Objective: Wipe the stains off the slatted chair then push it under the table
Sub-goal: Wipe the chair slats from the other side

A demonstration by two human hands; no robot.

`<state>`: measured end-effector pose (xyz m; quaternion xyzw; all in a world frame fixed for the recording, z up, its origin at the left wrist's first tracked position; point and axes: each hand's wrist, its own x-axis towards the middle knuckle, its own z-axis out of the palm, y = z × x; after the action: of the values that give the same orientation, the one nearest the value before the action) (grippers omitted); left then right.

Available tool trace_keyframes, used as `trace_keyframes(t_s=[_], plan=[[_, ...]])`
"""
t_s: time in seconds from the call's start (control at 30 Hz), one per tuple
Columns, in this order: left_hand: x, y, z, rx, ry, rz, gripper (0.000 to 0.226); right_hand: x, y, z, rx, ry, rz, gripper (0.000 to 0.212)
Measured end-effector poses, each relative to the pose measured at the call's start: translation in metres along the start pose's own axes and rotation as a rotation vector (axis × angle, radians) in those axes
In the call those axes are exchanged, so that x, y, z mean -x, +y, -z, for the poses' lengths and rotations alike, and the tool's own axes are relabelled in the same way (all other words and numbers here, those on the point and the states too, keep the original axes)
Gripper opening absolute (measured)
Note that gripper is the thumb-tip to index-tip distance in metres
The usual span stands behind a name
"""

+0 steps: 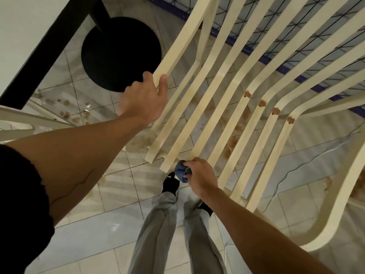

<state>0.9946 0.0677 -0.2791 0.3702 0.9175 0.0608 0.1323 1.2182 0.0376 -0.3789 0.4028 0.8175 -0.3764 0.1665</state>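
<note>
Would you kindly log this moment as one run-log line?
left hand: grips slatted chair | right hand: holds blue cloth at slat end | stains: on slats' bend

Table (pixel 29 56) left of chair (pixel 227 91)

Looks like a plain dining area, a café or canteen, hard to tell which. Shown by a white-topped, black-edged pedestal table (pixel 29 36) on a round black base (pixel 118 56), a cream slatted plastic chair (pixel 227 95) drawn up beside it, and part of another cream chair (pixel 19 119) near the tabletop's corner. Underfoot, pale glossy floor tiles (pixel 88 244) spotted with brown spills (pixel 67 113); beyond, a blue-framed black wire-mesh panel (pixel 296 36).
</note>
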Motion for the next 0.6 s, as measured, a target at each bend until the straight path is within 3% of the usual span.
trace_keyframes(t_s=[0.1,0.27,0.47,0.6], plan=[[-0.001,-0.002,-0.003,0.004,0.003,-0.003,0.056,-0.010,0.000,0.015,-0.058,-0.015,-0.006,0.019],[-0.001,-0.002,-0.002,0.006,-0.016,0.018,0.057,-0.031,-0.016,0.021,-0.201,0.176,-0.026,0.035],[0.001,-0.001,0.000,0.003,-0.022,0.015,0.055,-0.023,-0.040,-0.015,-0.202,0.193,-0.039,0.034],[0.000,-0.001,0.001,0.003,-0.026,0.014,0.055,-0.005,-0.040,-0.035,-0.173,0.060,0.025,0.019]])
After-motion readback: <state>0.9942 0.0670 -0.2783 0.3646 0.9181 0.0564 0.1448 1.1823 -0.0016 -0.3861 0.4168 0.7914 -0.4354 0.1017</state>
